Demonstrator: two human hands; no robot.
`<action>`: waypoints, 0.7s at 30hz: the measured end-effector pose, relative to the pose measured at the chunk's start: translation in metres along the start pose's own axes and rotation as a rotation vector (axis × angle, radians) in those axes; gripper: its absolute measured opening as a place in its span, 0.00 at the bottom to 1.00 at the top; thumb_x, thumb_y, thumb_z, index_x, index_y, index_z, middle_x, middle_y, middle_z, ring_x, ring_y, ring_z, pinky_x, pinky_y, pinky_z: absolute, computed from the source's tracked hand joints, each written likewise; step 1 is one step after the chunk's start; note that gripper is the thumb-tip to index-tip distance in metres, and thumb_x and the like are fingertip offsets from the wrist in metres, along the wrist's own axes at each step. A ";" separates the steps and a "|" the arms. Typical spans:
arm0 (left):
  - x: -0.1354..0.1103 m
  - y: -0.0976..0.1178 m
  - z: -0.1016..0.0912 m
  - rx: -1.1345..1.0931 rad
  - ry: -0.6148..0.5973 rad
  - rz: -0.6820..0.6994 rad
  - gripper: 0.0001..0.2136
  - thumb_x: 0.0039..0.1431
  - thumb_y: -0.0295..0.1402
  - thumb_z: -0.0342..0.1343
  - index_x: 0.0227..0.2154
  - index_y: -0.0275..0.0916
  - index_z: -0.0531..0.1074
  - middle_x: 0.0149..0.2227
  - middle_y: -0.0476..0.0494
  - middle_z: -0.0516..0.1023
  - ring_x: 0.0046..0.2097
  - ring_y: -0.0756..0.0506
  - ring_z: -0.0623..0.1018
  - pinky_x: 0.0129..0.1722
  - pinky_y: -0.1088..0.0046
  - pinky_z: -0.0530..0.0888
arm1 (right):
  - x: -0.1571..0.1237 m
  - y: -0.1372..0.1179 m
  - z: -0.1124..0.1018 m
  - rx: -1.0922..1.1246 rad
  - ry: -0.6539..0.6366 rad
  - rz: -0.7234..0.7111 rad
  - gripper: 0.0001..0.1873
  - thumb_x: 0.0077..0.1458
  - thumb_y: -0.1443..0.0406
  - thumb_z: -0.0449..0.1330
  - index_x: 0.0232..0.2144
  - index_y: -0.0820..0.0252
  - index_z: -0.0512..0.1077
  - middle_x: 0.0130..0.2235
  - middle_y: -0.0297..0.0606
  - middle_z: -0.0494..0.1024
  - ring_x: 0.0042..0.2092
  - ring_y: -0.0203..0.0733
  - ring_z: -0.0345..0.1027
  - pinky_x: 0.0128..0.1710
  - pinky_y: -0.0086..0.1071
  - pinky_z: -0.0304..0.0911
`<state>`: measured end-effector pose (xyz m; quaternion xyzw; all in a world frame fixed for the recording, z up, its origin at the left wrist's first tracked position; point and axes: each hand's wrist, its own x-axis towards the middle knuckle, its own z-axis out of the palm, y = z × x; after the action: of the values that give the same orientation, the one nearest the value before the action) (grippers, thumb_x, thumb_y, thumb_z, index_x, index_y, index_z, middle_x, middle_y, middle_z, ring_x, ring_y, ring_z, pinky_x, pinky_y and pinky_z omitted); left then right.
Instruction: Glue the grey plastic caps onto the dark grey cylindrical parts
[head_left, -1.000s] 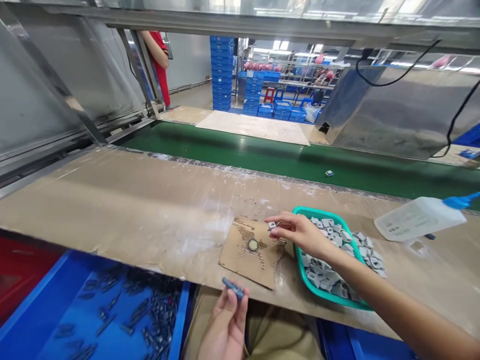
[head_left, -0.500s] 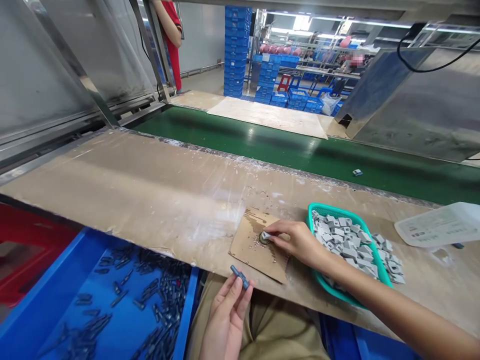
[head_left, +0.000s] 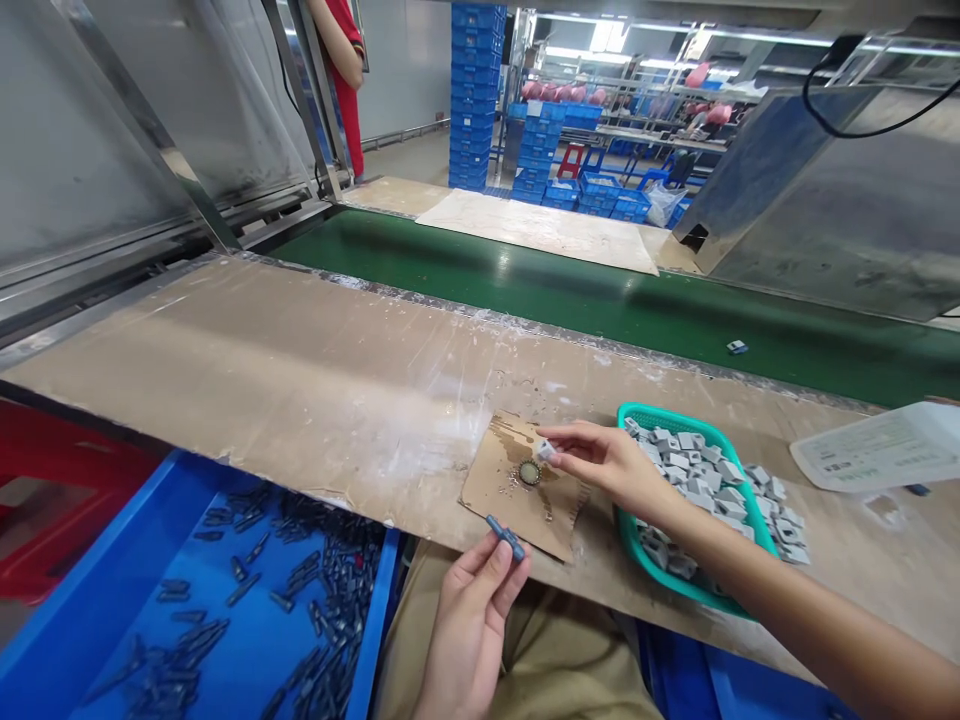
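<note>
- We note the right hand pinching a small grey block between thumb and forefinger; half a second ago it pressed down on the round cap, and it is now lifted just above and beside it.
- The cap sits on the cardboard, just below the right fingertips.
- Our left hand grips a short blue pin at its fingertips, nearer the cardboard edge than before.
- We judge the block dipped and ready to meet the pin.
- The basket of blocks lies behind the right wrist; the blue bin of pins sits left of the left hand.
</note>
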<state>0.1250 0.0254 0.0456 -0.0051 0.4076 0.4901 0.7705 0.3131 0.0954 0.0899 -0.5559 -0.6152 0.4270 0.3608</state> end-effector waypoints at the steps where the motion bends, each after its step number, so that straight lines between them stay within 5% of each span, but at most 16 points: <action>1: 0.002 -0.002 0.003 0.005 -0.041 0.012 0.06 0.48 0.18 0.61 0.31 0.27 0.75 0.35 0.37 0.76 0.37 0.45 0.77 0.38 0.76 0.77 | -0.002 -0.005 -0.002 0.077 -0.005 0.044 0.18 0.48 0.59 0.62 0.42 0.59 0.74 0.40 0.41 0.77 0.40 0.44 0.72 0.44 0.39 0.67; 10: 0.016 -0.015 0.037 0.001 -0.240 0.056 0.15 0.39 0.28 0.69 0.32 0.28 0.75 0.35 0.37 0.77 0.35 0.48 0.76 0.37 0.80 0.75 | -0.039 -0.027 -0.009 0.281 0.020 0.201 0.15 0.42 0.59 0.67 0.34 0.58 0.77 0.35 0.39 0.79 0.36 0.43 0.73 0.39 0.35 0.69; 21: 0.013 -0.024 0.038 0.287 -0.276 0.286 0.11 0.41 0.33 0.68 0.28 0.33 0.77 0.30 0.41 0.77 0.32 0.48 0.75 0.34 0.77 0.74 | -0.052 -0.030 -0.007 0.197 -0.018 0.186 0.15 0.42 0.60 0.67 0.34 0.60 0.78 0.34 0.41 0.80 0.35 0.45 0.75 0.37 0.36 0.72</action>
<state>0.1692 0.0377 0.0532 0.2293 0.3602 0.5275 0.7344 0.3144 0.0443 0.1214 -0.5685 -0.5193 0.5221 0.3668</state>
